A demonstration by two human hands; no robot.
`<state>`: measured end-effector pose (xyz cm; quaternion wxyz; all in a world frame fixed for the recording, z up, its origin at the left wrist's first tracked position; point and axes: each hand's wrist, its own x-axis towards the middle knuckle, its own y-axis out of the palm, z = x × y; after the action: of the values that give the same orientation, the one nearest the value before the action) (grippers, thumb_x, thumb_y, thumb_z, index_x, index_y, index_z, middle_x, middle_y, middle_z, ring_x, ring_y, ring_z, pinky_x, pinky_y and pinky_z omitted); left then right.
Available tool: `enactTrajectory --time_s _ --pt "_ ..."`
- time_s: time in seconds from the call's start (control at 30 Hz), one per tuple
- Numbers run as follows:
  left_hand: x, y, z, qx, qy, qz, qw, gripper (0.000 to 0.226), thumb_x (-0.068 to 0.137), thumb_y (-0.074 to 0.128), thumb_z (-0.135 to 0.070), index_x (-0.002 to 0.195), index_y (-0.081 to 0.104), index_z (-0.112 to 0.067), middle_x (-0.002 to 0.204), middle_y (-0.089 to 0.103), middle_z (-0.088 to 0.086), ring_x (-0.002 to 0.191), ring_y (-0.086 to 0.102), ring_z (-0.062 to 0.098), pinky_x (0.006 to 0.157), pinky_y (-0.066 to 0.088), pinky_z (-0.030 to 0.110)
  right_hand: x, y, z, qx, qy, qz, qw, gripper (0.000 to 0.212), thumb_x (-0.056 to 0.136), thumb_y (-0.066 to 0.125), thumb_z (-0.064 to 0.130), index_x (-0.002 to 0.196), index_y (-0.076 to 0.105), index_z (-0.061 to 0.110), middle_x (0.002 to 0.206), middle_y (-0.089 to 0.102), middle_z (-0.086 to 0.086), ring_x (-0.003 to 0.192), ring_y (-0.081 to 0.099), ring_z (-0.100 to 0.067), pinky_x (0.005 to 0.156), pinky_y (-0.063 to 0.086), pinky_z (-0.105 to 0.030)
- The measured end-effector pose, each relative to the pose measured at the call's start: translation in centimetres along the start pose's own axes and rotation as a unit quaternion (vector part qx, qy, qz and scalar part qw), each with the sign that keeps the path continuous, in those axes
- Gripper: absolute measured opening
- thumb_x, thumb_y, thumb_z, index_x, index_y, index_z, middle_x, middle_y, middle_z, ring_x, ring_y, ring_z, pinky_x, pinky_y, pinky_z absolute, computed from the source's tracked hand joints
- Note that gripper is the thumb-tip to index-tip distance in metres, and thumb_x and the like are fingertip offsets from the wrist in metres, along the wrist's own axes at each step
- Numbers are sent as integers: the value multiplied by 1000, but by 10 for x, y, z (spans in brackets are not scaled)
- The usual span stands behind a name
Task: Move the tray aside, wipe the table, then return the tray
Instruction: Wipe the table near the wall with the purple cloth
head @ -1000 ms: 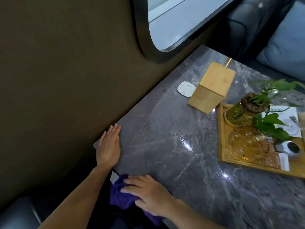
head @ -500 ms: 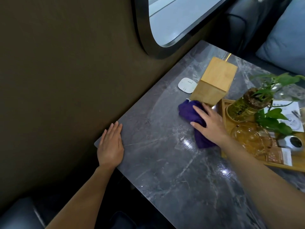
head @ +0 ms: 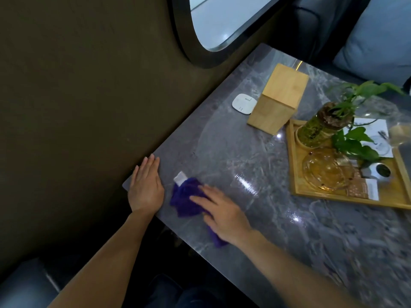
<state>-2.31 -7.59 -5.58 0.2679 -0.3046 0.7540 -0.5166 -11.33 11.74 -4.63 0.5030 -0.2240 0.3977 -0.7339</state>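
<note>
A wooden tray [head: 293, 161] sits at the right of the grey marble table [head: 222, 141], carrying a plant in a glass jar [head: 320, 125], an amber glass dish [head: 327, 168], cards and a small white cup. My right hand [head: 222, 213] presses flat on a purple cloth [head: 184, 198] near the table's front left corner. My left hand [head: 145, 186] rests flat on that corner by the wall, fingers together, holding nothing.
A tall wooden box [head: 278, 100] stands just behind the tray, with a small white square device [head: 242, 103] to its left. A dark wall with an oval window [head: 222, 21] borders the table's left side. A cushioned seat [head: 373, 41] lies beyond.
My right hand has swept the purple cloth from beside the wooden box back to the front left corner. The left hand has stayed in place.
</note>
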Motion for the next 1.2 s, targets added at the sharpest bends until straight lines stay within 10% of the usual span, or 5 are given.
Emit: enactTrajectory --time_s 0.3,0.4,0.57,0.8,1.2 --pt "-1 -1 -1 27 10 11 1000 48 97 24 -21 144 23 -11 156 22 5 145 14 17 121 8 37 -54 19 40 117 -118 204 965 41 83 47 9 121 58 14 139 48 -12 132 36 -22 114 18 -27" --pt "-2 -4 -7 35 -7 42 998 53 97 24 -31 145 17 -11 157 16 7 145 8 18 121 4 40 -61 0 43 232 -19 169 958 46 80 51 -2 122 58 17 137 48 -6 120 39 1 100 15 2" --pt "-9 4 -40 76 -35 92 992 82 89 31 -57 145 9 -2 156 8 18 145 -2 33 117 -3 51 -77 -27 16 234 55 87 967 48 78 53 -1 121 60 20 131 50 3 115 34 14 96 13 7" --pt "-29 19 -88 97 1 98 990 80 88 32 -58 145 12 -6 156 8 18 144 0 35 115 3 61 -127 -65 -35 224 197 -159 941 51 71 49 10 115 55 36 123 39 29 113 37 18 99 19 0" --pt "-73 57 -220 61 235 149 959 69 91 34 -51 144 19 -9 156 15 16 145 11 27 120 9 40 -240 -101 -125 53 433 -312 844 49 77 53 9 126 55 13 137 48 -19 125 42 -36 108 29 -45"
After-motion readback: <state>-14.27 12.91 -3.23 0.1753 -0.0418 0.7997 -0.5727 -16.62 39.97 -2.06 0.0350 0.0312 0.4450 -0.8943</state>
